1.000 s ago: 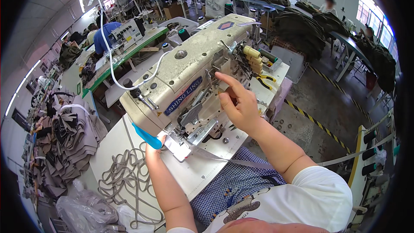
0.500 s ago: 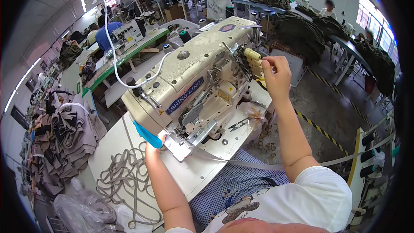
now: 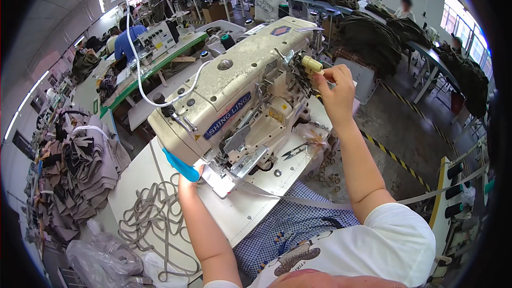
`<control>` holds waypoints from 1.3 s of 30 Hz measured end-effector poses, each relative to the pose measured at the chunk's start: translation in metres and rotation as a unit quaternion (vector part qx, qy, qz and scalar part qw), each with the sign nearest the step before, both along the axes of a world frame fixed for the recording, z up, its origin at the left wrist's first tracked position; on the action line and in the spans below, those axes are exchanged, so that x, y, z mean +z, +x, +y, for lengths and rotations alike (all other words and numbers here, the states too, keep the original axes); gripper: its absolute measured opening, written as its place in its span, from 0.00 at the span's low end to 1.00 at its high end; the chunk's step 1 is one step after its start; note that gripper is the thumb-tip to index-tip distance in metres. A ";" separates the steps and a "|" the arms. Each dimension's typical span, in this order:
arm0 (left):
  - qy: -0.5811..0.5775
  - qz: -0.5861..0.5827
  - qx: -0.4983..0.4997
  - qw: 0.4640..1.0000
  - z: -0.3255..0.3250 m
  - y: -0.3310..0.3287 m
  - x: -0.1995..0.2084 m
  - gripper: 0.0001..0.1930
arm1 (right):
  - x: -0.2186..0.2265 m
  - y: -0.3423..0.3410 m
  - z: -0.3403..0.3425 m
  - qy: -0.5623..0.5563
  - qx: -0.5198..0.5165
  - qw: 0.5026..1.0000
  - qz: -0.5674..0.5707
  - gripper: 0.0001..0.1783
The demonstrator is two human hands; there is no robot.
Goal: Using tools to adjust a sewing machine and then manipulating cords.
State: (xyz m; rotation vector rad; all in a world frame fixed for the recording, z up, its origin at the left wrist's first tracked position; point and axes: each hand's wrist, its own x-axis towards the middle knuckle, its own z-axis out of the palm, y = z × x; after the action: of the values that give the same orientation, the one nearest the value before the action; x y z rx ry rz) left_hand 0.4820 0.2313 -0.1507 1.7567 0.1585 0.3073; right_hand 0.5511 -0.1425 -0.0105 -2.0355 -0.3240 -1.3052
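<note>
Currently your right grip [image 3: 338, 92] is curled half-closed at the yellow knobs [image 3: 312, 64] on the far end of the sewing machine [image 3: 224, 90], and I cannot tell whether it pinches anything. Your left grip [image 3: 187, 184] is mostly hidden behind the blue guard [image 3: 180, 166] at the near end, its opening and hold unclear, while the tape [image 3: 304, 201] trails off the worktop [image 3: 256, 210] and the cord [image 3: 154, 216] lies looped to its left.

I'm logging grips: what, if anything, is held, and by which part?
Cannot be told: the right hand is at yellow knobs on the sewing machine, perhaps pinching one; the left hand is mostly hidden.
</note>
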 end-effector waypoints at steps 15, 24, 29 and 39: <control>-0.028 -0.022 -0.008 0.999 0.013 0.003 -0.022 0.18 | 0.001 -0.004 0.002 0.004 0.024 0.999 -0.035 0.10; -0.022 -0.014 0.001 1.000 0.002 0.000 -0.003 0.19 | 0.000 -0.001 0.003 0.004 0.028 0.998 -0.053 0.11; -0.012 -0.027 -0.014 0.999 0.001 -0.001 -0.001 0.19 | -0.001 -0.001 0.001 0.000 0.030 0.998 -0.055 0.11; -0.088 -0.015 -0.036 0.995 0.018 -0.001 -0.025 0.17 | 0.001 -0.015 0.015 -0.002 0.007 0.998 -0.055 0.12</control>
State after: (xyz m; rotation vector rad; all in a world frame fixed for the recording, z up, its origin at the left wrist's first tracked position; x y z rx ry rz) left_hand 0.4805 0.2496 -0.1759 1.5793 0.0972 0.2587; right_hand 0.5365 -0.1275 -0.0093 -1.9649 -0.3914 -1.4115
